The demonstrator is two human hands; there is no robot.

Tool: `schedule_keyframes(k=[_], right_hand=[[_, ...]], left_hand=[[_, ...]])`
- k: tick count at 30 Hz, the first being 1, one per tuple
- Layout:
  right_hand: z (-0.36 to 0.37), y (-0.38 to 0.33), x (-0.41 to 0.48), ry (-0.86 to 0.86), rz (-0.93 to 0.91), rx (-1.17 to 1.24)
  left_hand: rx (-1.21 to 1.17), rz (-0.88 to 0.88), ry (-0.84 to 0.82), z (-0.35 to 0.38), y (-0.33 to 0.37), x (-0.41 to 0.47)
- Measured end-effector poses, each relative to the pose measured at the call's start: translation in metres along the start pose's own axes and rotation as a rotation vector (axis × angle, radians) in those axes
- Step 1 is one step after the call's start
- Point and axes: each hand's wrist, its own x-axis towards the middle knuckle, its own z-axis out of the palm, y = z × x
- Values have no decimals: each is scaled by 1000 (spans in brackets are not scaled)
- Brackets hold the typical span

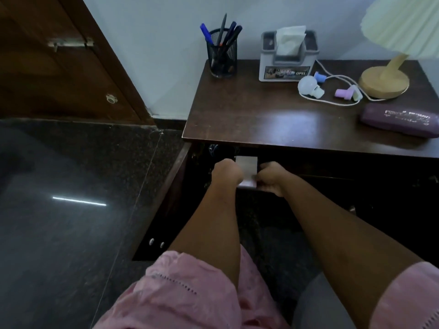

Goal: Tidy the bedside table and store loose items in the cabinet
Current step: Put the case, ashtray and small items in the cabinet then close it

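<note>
Cabinet (332, 167) open, and we see the left hand (226, 173) and right hand (273, 178) gripping opposite edges of a flat white item (247, 168) between them.

Inside the cabinet (320, 167) it's basically black, so we can't make out any contents. The left hand (226, 172) and right hand (273, 176) both turn their fingers away from us and cover the side edges of the white pad (248, 167). The lamp shade (403, 22) and purple case (399, 119) run off the right edge. The case's print is too smeared to read, same for the tissue holder (288, 58) label beyond "OPEL".
</note>
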Motion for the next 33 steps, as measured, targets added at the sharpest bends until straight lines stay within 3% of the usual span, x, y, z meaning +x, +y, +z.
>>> schedule_keyframes(k=[6,9,16,24,33], right_hand=[[-4,9,52,280,-62,-228],[-10,10,69,397,-46,-333],[-15,17,94,538,-165,-381],[-10,23,92,363,-241,-380],[-20,13,75,264,-131,-552]], left_hand=[[123,55,-154,24,18,45],[147,113,-140,36,29,62],[115,125,-218,54,35,83],[173,147,-319,66,29,92],[156,95,-174,58,22,82]])
